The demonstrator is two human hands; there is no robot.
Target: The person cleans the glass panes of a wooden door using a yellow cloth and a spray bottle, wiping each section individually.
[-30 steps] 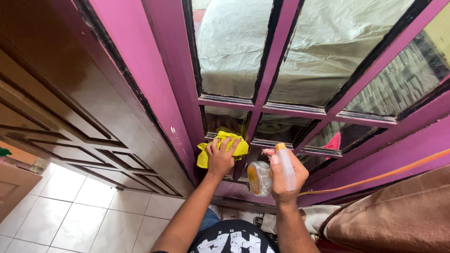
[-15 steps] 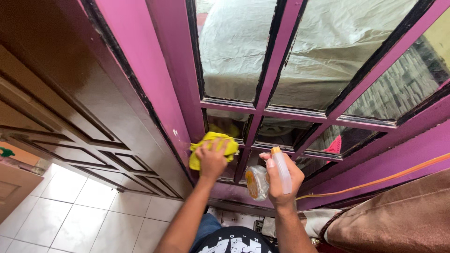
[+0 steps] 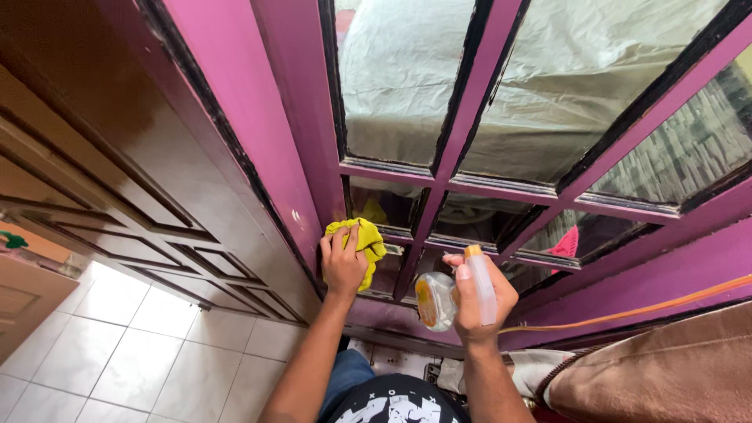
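A magenta-painted window frame (image 3: pixel 298 157) with dark-edged glass panes fills the upper view, standing beside a brown panelled wooden door (image 3: pixel 102 180) at nine o'clock, with pale floor tiles (image 3: pixel 117 345) below at seven o'clock.

The yellow cloth (image 3: pixel 368 239) sits low on the frame, at the bottom-left small pane (image 3: pixel 385 210), just left of the vertical bar. The left hand (image 3: pixel 343 262) lies flat on it, fingers spread and pressed against the cloth. At three o'clock from the cloth, just beside it, the right hand (image 3: pixel 479 301) is wrapped around a clear spray bottle (image 3: pixel 450 296), forefinger up by the orange-tipped nozzle, the bottle upright and near the glass.

Judging by where the cloth is, wiping is under way at the lowest row of panes. The large upper panes (image 3: pixel 399 86) at twelve o'clock look free of streaks, though whether they have been wiped cannot be told. The small panes to the right, toward two o'clock, show no cloth on them.

The bottle carries an oval orange-and-yellow label (image 3: pixel 427 301) on its left side; its print is too small to make out. Through the glass, a pale sheet (image 3: pixel 564 94) covers something large. A brown cushion (image 3: pixel 666 368) lies at four o'clock, and an orange cord (image 3: pixel 658 309) runs along the lower rail.
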